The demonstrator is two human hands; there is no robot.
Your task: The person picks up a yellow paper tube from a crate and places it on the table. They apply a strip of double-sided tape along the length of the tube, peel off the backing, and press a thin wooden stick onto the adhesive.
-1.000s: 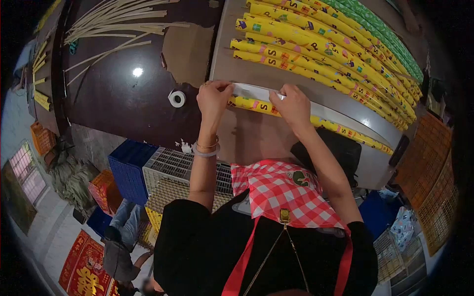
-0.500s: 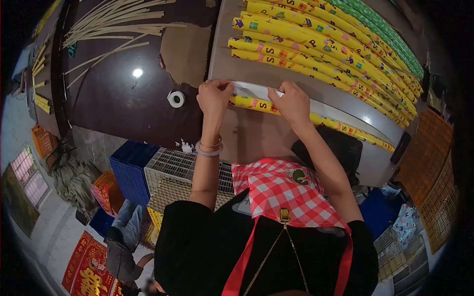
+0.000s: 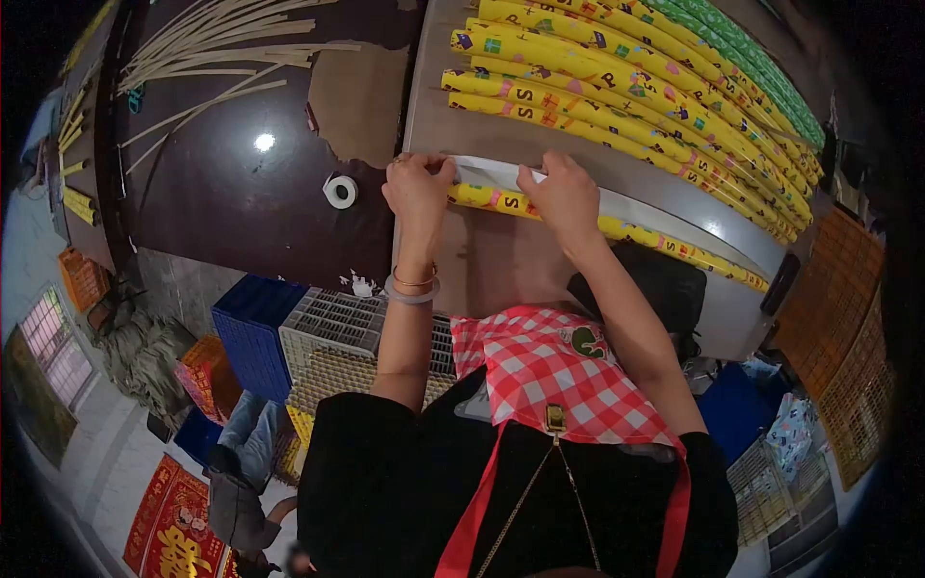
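Observation:
A partly rolled sheet of yellow printed wrapping paper point(image 3: 665, 241) lies across the grey-brown table before me, its white underside showing along the far edge. My left hand point(image 3: 418, 191) pinches the paper at the roll's left end. About a hand's length to the right, my right hand point(image 3: 564, 197) has thumb and fingers closed on the white edge. Both hands hide parts of the roll. Beyond them, several finished-looking yellow wrapping paper rolls point(image 3: 617, 82) lie side by side, with green rolls point(image 3: 732, 58) behind.
Left of my hands, a roll of white tape point(image 3: 339, 192) lies on the dark table point(image 3: 222, 212), near brown cardboard point(image 3: 358, 101) and thin pale strips point(image 3: 217, 58). Blue crates point(image 3: 255, 332) and a grey crate point(image 3: 332, 323) stand below the table edge. Another person point(image 3: 241, 501) is at lower left.
My right hand has shifted slightly left along the paper's edge. My left hand stays at the roll's left end, still gripping. The view has moved slightly.

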